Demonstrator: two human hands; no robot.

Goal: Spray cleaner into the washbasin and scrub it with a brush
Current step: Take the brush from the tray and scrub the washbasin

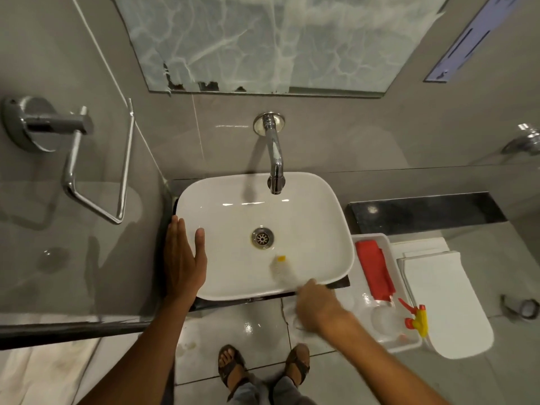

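A white rectangular washbasin [327, 226] sits on a dark counter, with a chrome drain [262, 237] in its middle. My right hand [317, 305] is at the basin's front right rim and grips a blurred white brush [282, 268] with a yellow tip, whose head lies inside the bowl just below the drain. My left hand [182, 258] rests flat over the basin's left rim, thumb inside the bowl, holding nothing. A clear spray bottle [391, 315] with a red and yellow trigger lies in a white tray [387, 244] right of the basin.
A chrome tap [274, 159] juts from the wall over the basin's back. A red cloth [375, 268] lies in the tray. A white toilet lid [447, 302] is at the right, a chrome towel holder [73, 159] at the left. My sandalled feet [263, 366] stand on wet tiles.
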